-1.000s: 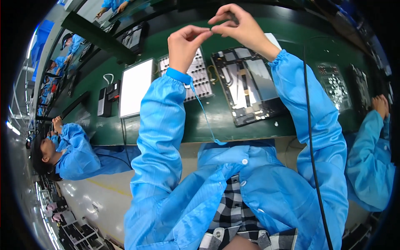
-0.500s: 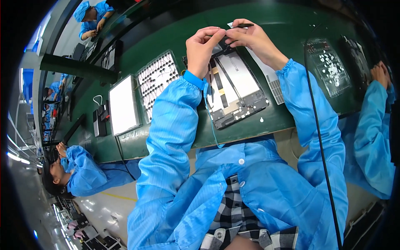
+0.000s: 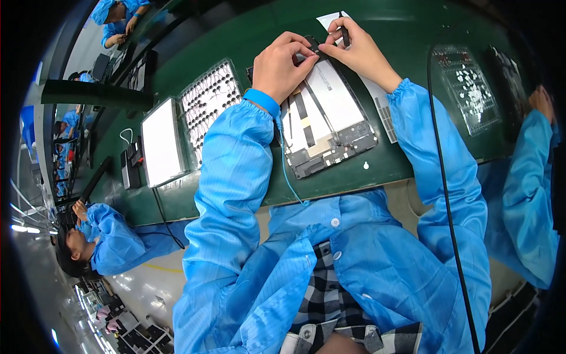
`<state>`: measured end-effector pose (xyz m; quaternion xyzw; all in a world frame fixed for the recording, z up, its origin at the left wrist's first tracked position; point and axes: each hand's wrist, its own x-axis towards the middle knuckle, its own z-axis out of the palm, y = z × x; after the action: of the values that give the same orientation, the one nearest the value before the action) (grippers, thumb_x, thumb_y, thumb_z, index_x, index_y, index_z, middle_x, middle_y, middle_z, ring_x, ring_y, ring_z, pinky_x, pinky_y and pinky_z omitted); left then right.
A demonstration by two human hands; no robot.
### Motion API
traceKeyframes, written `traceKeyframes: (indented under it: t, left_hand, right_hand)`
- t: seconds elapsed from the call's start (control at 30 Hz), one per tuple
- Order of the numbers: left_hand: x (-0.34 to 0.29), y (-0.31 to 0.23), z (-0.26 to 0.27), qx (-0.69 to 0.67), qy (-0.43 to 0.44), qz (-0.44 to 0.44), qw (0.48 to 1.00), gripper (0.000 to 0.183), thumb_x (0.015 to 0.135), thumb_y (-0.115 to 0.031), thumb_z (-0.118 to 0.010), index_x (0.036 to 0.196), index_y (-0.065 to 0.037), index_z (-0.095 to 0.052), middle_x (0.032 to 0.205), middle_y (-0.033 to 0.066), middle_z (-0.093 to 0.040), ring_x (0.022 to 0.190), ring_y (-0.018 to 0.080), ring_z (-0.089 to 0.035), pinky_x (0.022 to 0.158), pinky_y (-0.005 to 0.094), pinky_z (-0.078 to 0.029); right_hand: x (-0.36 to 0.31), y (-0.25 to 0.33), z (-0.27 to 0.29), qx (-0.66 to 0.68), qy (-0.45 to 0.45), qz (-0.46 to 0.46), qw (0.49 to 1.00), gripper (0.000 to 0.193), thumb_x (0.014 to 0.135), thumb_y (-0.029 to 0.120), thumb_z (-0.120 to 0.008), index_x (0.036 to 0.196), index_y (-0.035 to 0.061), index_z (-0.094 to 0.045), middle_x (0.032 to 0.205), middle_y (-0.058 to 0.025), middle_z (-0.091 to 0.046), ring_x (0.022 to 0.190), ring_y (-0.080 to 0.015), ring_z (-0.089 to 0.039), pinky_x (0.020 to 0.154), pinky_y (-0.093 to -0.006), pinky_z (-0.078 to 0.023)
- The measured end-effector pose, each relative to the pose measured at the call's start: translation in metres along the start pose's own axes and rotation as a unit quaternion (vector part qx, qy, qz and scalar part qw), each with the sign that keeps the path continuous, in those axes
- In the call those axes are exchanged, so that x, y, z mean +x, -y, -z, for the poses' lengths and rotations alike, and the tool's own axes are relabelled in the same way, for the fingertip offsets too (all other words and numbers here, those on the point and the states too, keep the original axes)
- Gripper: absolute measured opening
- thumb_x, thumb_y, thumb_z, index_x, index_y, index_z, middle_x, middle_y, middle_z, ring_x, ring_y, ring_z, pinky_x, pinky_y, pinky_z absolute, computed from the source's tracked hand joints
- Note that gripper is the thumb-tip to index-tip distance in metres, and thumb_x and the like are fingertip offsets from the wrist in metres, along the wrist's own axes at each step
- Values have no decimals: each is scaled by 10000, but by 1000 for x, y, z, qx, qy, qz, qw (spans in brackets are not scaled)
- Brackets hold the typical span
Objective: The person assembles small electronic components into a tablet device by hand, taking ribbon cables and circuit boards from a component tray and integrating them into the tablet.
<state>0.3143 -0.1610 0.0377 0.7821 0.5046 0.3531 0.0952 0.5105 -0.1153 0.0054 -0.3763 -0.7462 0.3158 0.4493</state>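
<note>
An opened tablet (image 3: 331, 106), with silver battery panels and black circuit parts at its near end, lies on the green bench in front of me. My left hand (image 3: 282, 66) bends over its far end, thumb and fingers pinched on something too small to make out. Close beside it, my right hand (image 3: 364, 58) has thumb and forefinger pressed together at the tablet's far edge. A slim black tool (image 3: 344, 36) is tucked between the fingers of that hand; its exact kind is unclear. A blue wrist strap (image 3: 262, 101) with a coiled cord circles my left wrist.
Left of the tablet are a tray of small black parts with wires (image 3: 213, 97) and a stack of white sheets (image 3: 164, 144). To the right lie a white gridded sheet (image 3: 384, 112) and a clear tray of white pieces (image 3: 469, 97). A black cable (image 3: 439, 153) hangs nearby. Co-workers sit around.
Both hands have come slightly down onto the tablet's far end. The black tool has swung from nearly level to upright in my right hand. The view has shifted a little.
</note>
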Motion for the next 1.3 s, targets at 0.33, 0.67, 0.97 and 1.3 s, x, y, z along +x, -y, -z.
traceKeyframes:
  t: [0.33,0.67,0.97,1.3]
  left_hand:
    - [-1,5,-1,-23,33,-18,999,174,806,-202,-757,834,-35,-716,1022,-7,-660,696,149,-676,655,280,-531]
    - [-4,11,-3,-29,25,7,999,170,828,-183,-708,864,-19,-690,1030,35,-646,698,145,-644,672,273,-524]
    - [9,8,-4,-28,33,75,996,178,743,-228,-717,774,-54,-701,972,58,-609,771,217,-644,720,344,-531]
    - [-34,-14,23,51,-59,3,997,524,859,-191,-642,1317,4,-478,1445,268,-378,1271,441,-418,1071,439,-360]
  right_hand:
    - [6,-18,-5,45,72,-88,992,488,808,196,-777,1144,24,-467,832,-42,-629,763,-120,-599,674,-246,-475]
    - [11,6,-7,16,110,-165,980,505,808,157,-764,1186,30,-454,895,-64,-593,815,-160,-589,715,-280,-479]
    - [12,3,-4,-38,96,-111,988,493,813,195,-764,1146,27,-441,876,-86,-600,786,-180,-601,709,-294,-492]
    - [-38,52,24,-289,5,-26,957,382,868,382,-662,990,54,-509,796,-169,-659,762,-383,-654,667,-484,-486]
